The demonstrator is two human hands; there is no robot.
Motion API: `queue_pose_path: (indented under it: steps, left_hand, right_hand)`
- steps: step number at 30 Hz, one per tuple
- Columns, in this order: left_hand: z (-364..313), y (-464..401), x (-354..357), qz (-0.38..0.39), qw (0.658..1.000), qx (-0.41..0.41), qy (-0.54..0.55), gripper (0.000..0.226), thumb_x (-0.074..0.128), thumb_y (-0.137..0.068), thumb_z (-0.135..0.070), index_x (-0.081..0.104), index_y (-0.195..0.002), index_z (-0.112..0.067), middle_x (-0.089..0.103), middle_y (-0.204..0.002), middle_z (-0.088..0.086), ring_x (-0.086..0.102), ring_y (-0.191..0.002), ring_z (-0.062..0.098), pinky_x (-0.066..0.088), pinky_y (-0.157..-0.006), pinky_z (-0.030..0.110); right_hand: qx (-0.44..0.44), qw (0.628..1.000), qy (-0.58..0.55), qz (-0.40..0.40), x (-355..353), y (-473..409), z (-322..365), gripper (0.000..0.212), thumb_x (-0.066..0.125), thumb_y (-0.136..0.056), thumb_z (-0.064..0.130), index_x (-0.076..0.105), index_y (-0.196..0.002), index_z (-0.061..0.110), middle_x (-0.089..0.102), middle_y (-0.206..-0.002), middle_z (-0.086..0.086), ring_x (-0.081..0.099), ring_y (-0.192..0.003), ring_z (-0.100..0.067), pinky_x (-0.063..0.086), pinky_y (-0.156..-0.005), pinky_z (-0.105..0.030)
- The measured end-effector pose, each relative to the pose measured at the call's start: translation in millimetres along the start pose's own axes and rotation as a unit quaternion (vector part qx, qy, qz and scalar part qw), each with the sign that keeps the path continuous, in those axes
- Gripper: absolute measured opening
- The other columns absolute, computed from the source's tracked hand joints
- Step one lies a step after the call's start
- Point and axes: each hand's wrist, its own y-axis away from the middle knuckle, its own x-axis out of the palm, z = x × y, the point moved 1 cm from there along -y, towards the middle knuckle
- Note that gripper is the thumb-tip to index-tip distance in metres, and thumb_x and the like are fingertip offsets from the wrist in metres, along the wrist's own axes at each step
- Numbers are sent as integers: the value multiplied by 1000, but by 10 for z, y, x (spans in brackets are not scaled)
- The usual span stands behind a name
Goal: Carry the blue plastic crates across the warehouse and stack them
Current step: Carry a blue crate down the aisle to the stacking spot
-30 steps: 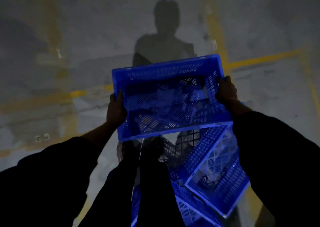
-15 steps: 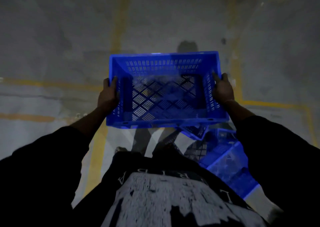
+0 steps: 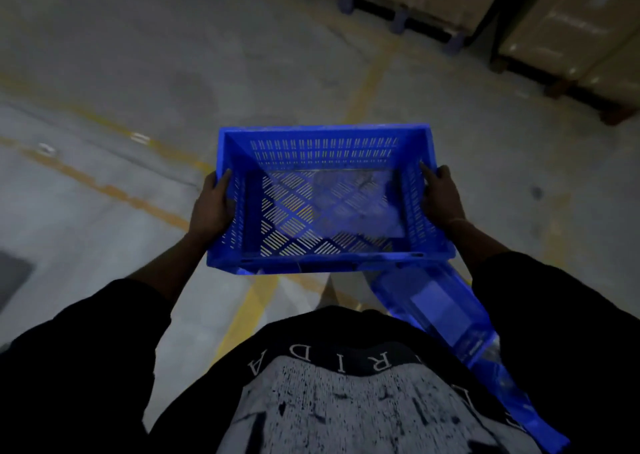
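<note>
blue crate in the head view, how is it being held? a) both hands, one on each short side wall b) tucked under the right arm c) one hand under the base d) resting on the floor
a: the left hand and the right hand each clasp an opposite side wall of the blue crate, which is held off the floor.

A blue plastic crate (image 3: pixel 329 200), open side up, fills the centre of the frame, roughly level, its slotted walls and diamond-patterned lattice floor letting the concrete show through. It is empty and held off the ground by its two short ends. Below it, toward the lower right of the frame, a second blue crate (image 3: pixel 446 311) lies at a slant, blurred, its form hard to make out, partly hidden behind the first.
</note>
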Motion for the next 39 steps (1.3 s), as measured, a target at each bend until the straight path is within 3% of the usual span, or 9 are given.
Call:
queue_pose_path:
  steps: [7, 11, 13, 17, 23, 28, 39]
  left_hand:
    - [933, 103, -620, -72, 995, -70, 2, 67, 55, -96, -19, 28, -157, -22, 30, -157, 13, 61, -112, 41, 57, -82, 53]
    - [1407, 114, -850, -113, 984, -139, 8, 66, 54, -96, -20, 28, -156, -26, 31, -157, 10, 64, -106, 39, 57, -81, 52]
    - [1612, 88, -950, -127, 979, -161, 10, 67, 55, -95, -17, 28, -156, -25, 31, -157, 10, 64, -107, 40, 57, -81, 51]
    - [2088, -21, -1228, -166, 964, -206, 14, 71, 58, -94, -15, 28, -157, -25, 30, -158, 8, 62, -113, 36, 57, -83, 49]
    - [2540, -24, -1777, -237, 930, -279, 18, 71, 61, -94, -16, 30, -157, -26, 33, -158, 7, 63, -114, 31, 57, -88, 48]
    - [2889, 68, -2124, -291, 895, -339, 19, 71, 66, -92, -13, 35, -155, -21, 36, -157, 9, 63, -114, 29, 57, -85, 44]
    - [4760, 195, -3176, -332, 842, -423, 46, 59, 58, -95, -9, 41, -151, -18, 41, -152, 8, 58, -121, 28, 56, -89, 46]
  right_hand:
    - [-118, 993, -16, 17, 268, -890, 1235, 63, 53, -84, -3, 42, -145, 4, 43, -115, -28, 55, -82, -46, 46, -77, -43]
    - [-203, 979, -23, 24, 496, -1479, 1924, 61, 42, -85, 14, 42, -145, 2, 45, -113, -29, 55, -73, -45, 48, -73, -41]
    - [-233, 972, -18, 22, 655, -1783, 2252, 59, 45, -85, 9, 44, -143, 1, 45, -111, -29, 55, -70, -47, 50, -73, -42]
    - [-275, 961, -14, 37, 1007, -2470, 3116, 58, 50, -89, 0, 43, -146, 10, 44, -116, -24, 56, -77, -47, 51, -72, -47]
    - [-364, 927, -22, 89, 1218, -3202, 4531, 57, 50, -89, -4, 44, -145, 7, 44, -115, -26, 56, -74, -47, 49, -67, -44]
    - [-431, 895, -41, 108, 1449, -3550, 5706, 55, 50, -90, -4, 46, -144, 7, 45, -114, -24, 58, -80, -45, 51, -75, -45]
    - [-487, 863, -61, 125, 2594, -3763, 8295, 54, 53, -88, -1, 50, -141, 9, 52, -99, -27, 56, -89, -45, 47, -86, -46]
